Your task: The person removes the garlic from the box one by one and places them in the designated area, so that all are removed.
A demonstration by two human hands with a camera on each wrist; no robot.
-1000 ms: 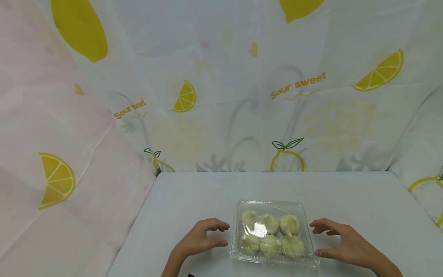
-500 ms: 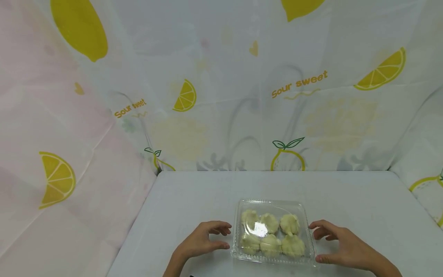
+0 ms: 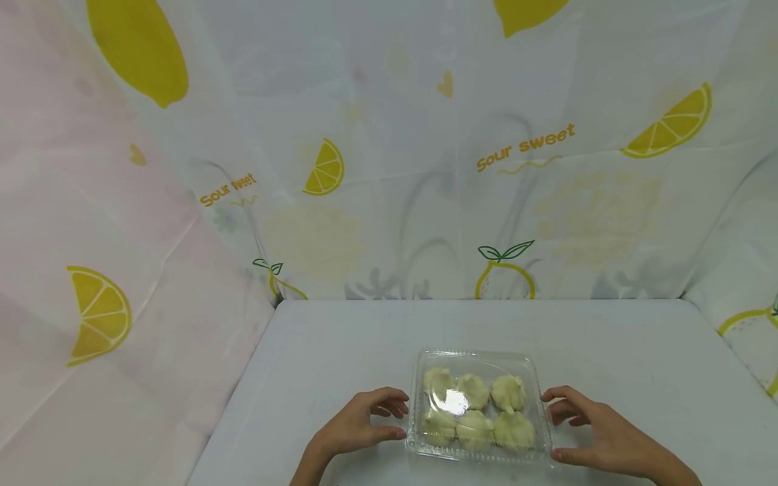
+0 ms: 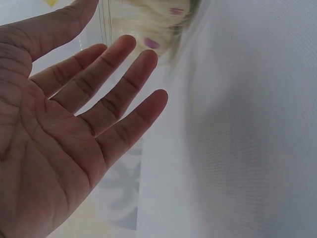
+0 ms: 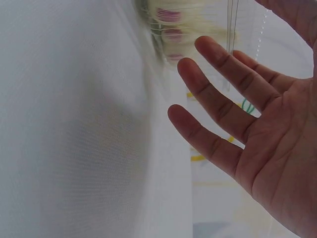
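Note:
A clear plastic clamshell box (image 3: 474, 361) with a ridged rim lies closed on the white table. Inside sit several pale garlic bulbs (image 3: 509, 393) in two rows; purple patches show low on the bulbs (image 5: 171, 34) in the right wrist view. My left hand (image 3: 358, 424) is at the box's left side, fingers spread and relaxed, tips at or very near the rim. On the right side my right hand (image 3: 608, 430) has thumb and fingertips at the rim, fingers loosely bent. Whether either hand presses the plastic I cannot tell. Both palms (image 4: 54, 144) hold nothing.
The white table (image 3: 340, 344) runs back to a hanging cloth (image 3: 389, 202) printed with lemons. Similar cloth walls (image 3: 170, 304) close off the left and right sides. The box stands toward the near side of the table.
Both hands have moved slightly inward, bringing their fingertips closer to the box's two sides. The box and the garlic bulbs have stayed in place.

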